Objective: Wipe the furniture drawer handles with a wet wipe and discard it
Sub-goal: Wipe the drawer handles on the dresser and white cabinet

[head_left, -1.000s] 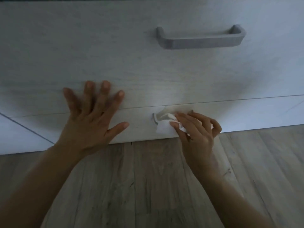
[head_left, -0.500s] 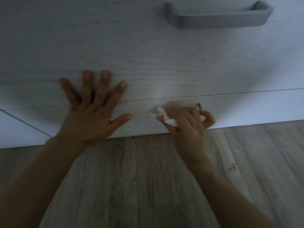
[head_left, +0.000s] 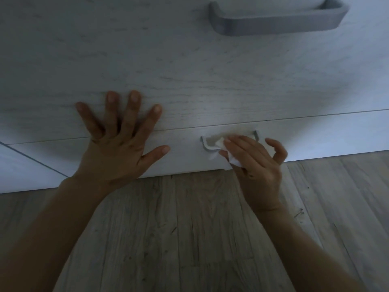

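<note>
On the bottom drawer's handle (head_left: 205, 146), your right hand (head_left: 259, 165) pinched the wipe (head_left: 220, 142); to its left, your left hand (head_left: 117, 148) lay flat, fingers spread.

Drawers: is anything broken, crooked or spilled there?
Nothing stands out. The upper handle sits straight, and the lower handle looks whole where it shows. The right hand holds the wet wipe on it; the left hand lies flat on the drawer fronts. No spill shows on the floor.
</note>
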